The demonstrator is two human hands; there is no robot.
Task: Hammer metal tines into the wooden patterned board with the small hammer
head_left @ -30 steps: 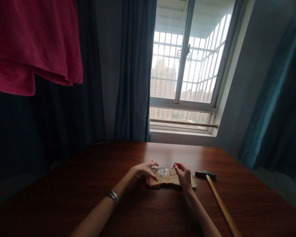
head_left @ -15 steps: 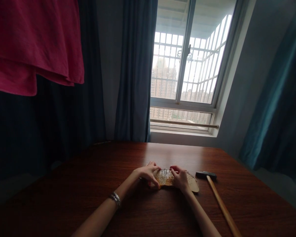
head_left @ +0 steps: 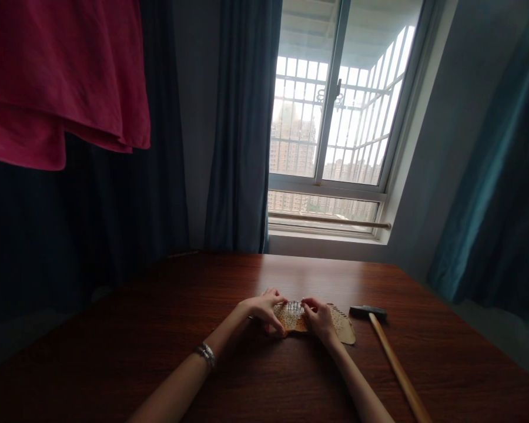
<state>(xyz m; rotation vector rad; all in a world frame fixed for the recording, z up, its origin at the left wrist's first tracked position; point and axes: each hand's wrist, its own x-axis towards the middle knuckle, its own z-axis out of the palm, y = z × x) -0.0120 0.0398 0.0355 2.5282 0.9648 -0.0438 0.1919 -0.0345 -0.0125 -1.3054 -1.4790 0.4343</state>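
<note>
Far left on my remote feed I log a pink cloth [head_left: 66,82], hanging high, and the brown table [head_left: 114,346] below. Next, a silver bracelet [head_left: 206,354] at the wrist of my left hand [head_left: 265,308]; thumb and fingers set apart, clasping the left part of a hole-dotted board [head_left: 293,322]. Board lies on the table before me; dark nails [head_left: 293,306] stand upright in a row near its far edge. At the row's right end, my right hand [head_left: 320,318] pinches what looks like another nail, mostly hidden. Farther right, near the board but apart, lies a wooden-handled hammer [head_left: 394,356]
</note>
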